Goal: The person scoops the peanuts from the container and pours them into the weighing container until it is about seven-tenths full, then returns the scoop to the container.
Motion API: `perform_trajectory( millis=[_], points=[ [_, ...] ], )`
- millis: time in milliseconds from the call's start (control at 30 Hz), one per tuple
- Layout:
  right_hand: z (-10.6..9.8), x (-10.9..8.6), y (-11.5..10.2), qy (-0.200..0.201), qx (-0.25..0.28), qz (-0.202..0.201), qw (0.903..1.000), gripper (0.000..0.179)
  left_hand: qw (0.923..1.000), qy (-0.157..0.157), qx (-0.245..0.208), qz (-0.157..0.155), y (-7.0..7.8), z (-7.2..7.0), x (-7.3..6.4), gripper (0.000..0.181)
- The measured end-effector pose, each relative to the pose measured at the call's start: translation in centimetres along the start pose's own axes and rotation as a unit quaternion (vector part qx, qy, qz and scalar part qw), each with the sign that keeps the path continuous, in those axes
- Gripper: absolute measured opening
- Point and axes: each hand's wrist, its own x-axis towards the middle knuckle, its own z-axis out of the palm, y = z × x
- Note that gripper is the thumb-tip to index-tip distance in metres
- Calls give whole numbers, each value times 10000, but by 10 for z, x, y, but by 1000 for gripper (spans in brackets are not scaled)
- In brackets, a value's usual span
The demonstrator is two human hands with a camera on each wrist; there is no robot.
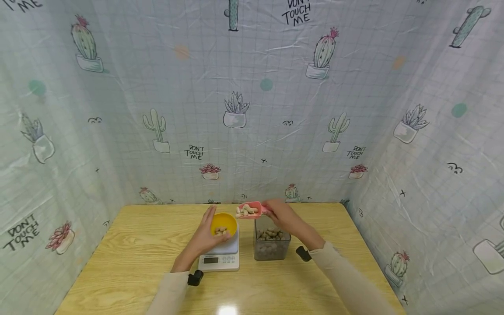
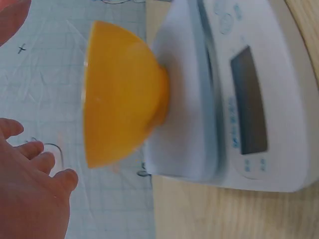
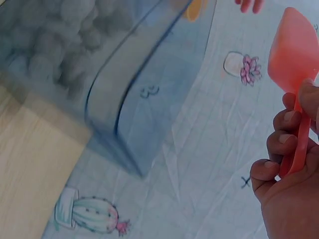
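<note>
A pink scoop (image 1: pixel 252 210) loaded with peanuts is gripped by its handle in my right hand (image 1: pixel 281 214). The right wrist view shows the fingers curled round that handle, below the scoop's pink back (image 3: pixel 291 52). To the scoop's left, a yellow bowl (image 1: pixel 232 227) with a few peanuts in it stands on a white kitchen scale (image 1: pixel 218 262). My left hand (image 1: pixel 208 234) hovers at the bowl's left side, thumb and fingers spread. In the left wrist view a gap separates this hand (image 2: pixel 37 184) from the bowl (image 2: pixel 122 94).
A clear grey bin (image 1: pixel 271 251) of peanuts stands on the wooden table (image 1: pixel 138 253), right of the scale and just below the scoop in the head view. A curtain (image 1: pixel 252 144) printed with cacti hangs behind the table and along both sides.
</note>
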Motion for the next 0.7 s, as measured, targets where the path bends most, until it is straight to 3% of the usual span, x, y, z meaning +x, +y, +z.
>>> perform_trajectory(
  millis=[267,533,700],
  points=[
    [18,14,-12,-391,-87,64,9992,22,9991,-243,43,-339,-21,7,-1,119],
    [30,23,-19,-947,-227,344,9947,27,9978,-204,-139,-611,-32,15,-2,123],
    [32,28,-21,-1170,-370,431,9915,28,9979,-182,-212,-593,-34,17,-4,121]
  ],
)
